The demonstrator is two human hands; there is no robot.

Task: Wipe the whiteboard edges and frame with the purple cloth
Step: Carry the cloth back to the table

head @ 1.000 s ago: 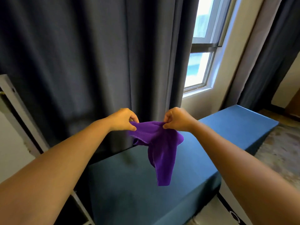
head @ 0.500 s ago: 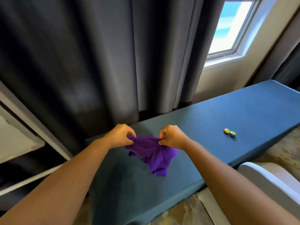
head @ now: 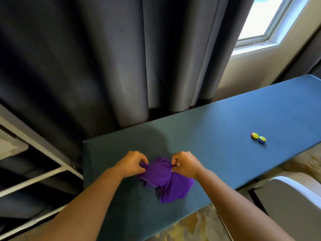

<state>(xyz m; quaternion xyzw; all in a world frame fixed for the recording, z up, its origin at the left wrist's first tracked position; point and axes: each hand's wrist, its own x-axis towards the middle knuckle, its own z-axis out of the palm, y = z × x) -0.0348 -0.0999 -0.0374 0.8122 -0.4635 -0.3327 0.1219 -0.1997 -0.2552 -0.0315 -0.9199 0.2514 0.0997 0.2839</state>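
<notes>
The purple cloth [head: 166, 181] lies crumpled on the blue bench top [head: 217, 129], its lower part spread flat toward me. My left hand [head: 132, 163] pinches its upper left edge, and my right hand [head: 185, 164] pinches its upper right edge. A white frame [head: 34, 143], perhaps the whiteboard's stand, runs along the far left; the board's writing face is not clearly visible.
Dark grey curtains [head: 104, 58] hang right behind the bench. Two small round magnets [head: 258, 137], yellow and blue, sit on the bench at the right. A window [head: 264, 20] is at the top right. A white and grey object [head: 295, 202] stands at the lower right on patterned floor.
Both hands have lowered the cloth from hanging in the air onto the bench top, where it now rests. The view has tilted downward.
</notes>
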